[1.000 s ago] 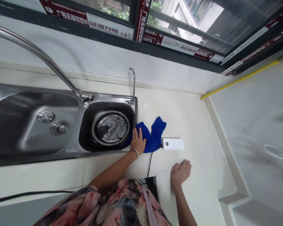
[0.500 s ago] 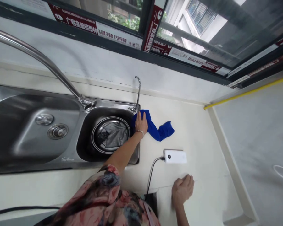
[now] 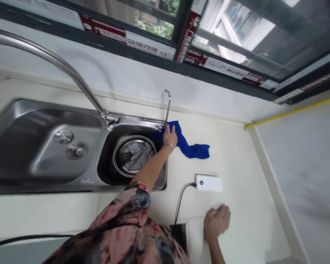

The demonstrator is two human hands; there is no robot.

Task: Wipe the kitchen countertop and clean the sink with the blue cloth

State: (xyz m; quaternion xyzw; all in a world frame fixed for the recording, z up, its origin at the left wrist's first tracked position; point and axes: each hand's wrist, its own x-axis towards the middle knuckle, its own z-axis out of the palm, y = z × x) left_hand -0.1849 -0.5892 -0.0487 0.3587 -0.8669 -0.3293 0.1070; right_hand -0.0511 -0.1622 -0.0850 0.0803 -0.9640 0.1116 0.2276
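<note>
My left hand (image 3: 170, 136), with a bracelet at the wrist, presses a blue cloth (image 3: 191, 149) against the right rim of the sink, close to the base of a small thin tap (image 3: 167, 106). Its fingers bend over the cloth, and two of them show apart. One end of the cloth hangs toward the basin; the rest trails across the counter to the right. My right hand (image 3: 216, 221) rests on the counter near the front edge, its fingers curled in and nothing visible in them. A white power bank (image 3: 209, 183) lies just beyond that hand.
The steel double sink (image 3: 90, 182) holds a round metal bowl (image 3: 114, 161) with grey cloth in its right basin. A large curved faucet (image 3: 71, 71) arches over the left basin. A cable (image 3: 179, 201) runs from the power bank to the front edge. Windows line the back.
My left hand has slid slightly back along the sink rim toward the small tap, shifting the blue cloth. The cloth's far end lies straighter. My right hand stays on the counter.
</note>
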